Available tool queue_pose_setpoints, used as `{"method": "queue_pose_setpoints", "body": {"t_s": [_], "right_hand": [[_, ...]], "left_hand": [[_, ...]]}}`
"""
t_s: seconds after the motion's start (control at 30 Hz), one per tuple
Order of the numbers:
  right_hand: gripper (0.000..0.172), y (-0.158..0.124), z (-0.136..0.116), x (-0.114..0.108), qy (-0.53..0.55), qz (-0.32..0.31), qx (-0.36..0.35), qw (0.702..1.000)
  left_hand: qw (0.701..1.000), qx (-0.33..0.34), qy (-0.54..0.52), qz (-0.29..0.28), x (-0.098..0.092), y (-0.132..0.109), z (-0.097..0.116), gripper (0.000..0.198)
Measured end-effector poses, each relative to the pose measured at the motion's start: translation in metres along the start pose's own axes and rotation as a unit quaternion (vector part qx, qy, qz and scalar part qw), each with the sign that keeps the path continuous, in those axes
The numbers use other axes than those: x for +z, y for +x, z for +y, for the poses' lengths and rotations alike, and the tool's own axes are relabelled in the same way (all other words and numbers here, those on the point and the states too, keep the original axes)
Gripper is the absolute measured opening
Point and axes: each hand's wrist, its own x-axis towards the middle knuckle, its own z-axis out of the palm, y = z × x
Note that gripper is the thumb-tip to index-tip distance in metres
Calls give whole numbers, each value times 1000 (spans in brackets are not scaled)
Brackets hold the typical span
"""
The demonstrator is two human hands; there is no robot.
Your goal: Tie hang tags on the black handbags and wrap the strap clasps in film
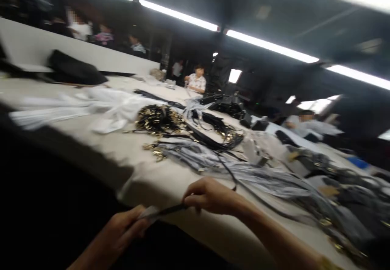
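Observation:
A black strap [172,209] is stretched between my two hands at the near edge of the table. My left hand [129,227] is closed on its lower end, where a pale, translucent wrapping [150,213] shows at the fingers. Pinching the other end is my right hand [210,197], fingers and thumb together. Just beyond lie straps in clear plastic sleeves [195,154] with gold-coloured metal ends. Behind them sits a heap of black straps with gold fittings [161,118]. The picture is blurred, so finer details of the held strap are hidden.
White plastic bags [106,105] lie at left on the cloth-covered table [170,180], with a black bag [74,70] farther back. More wrapped straps [344,197] pile up at right. One person [196,82] is at the table's far end, another [307,125] at right.

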Motion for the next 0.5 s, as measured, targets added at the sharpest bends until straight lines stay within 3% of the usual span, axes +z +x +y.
{"method": "queue_pose_setpoints", "body": {"t_s": [0.1,0.27,0.43,0.5], "right_hand": [[19,-7,-14,0,-165,53,-87,981],[20,-27,-55,7,-379,42,-257,888],[18,-30,-74,29,-449,76,-393,799],[18,-21,-75,38,-457,91,-419,779]], "left_hand": [[996,-56,-69,0,-5,-23,4,41],[953,-117,-280,-19,7,-19,22,38],[922,-113,-368,-41,10,-25,36,25],[917,-116,-380,-36,11,-28,36,20]]}}
